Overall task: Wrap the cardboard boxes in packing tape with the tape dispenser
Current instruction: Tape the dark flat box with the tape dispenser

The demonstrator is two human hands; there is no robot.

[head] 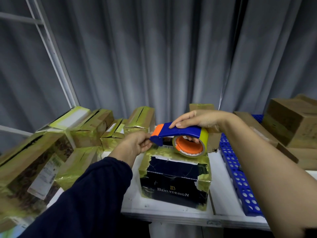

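here, one tape dispenser (181, 132), in left hand (137, 143), right hand (197, 118)

The left arm wears a long sleeve (89, 194) of dark navy cloth, plain and matte. The cloth lies in broad, loose folds along the arm and bunches a little at the cuff (120, 162), which ends at the wrist, so the left hand (137, 145) is uncovered. The right forearm (267, 160) is bare up to the right hand (197, 119), whose thumbnail is cut short. A dark patch at the near right corner may be a sleeve edge; too little shows to tell.
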